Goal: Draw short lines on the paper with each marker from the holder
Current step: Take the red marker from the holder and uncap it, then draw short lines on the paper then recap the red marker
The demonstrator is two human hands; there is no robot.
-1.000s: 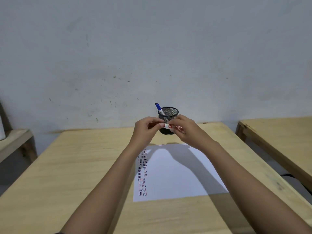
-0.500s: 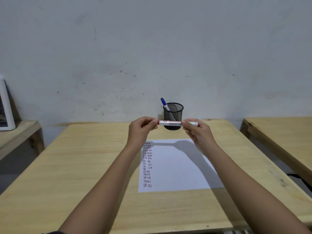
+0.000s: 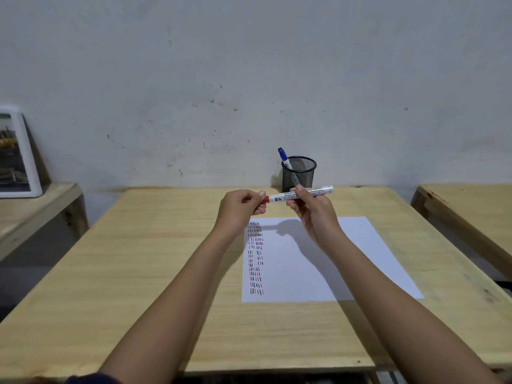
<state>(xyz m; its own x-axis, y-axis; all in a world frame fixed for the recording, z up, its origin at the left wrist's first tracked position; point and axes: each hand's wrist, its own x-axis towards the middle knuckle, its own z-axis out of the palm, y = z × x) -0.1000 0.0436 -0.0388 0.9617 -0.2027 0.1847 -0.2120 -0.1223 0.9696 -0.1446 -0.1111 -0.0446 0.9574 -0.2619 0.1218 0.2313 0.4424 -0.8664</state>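
A white marker with a red end (image 3: pixel 300 194) is held level above the far edge of the paper. My right hand (image 3: pixel 310 210) grips its barrel. My left hand (image 3: pixel 243 206) pinches the red cap end at the marker's left tip. The white paper (image 3: pixel 327 261) lies on the wooden table (image 3: pixel 138 259), with columns of short red, black and blue lines down its left side. Behind the hands stands a black mesh holder (image 3: pixel 299 173) with a blue-capped marker (image 3: pixel 284 157) leaning out of it.
A grey wall rises right behind the table. A framed picture (image 3: pixel 15 153) leans on a low wooden bench at the left. Another wooden table (image 3: pixel 471 214) stands at the right, with a gap between it and mine.
Both hands held close together at the holder a second ago. They have spread apart, and the marker now shows level between them, with its red end visible at my left fingers.
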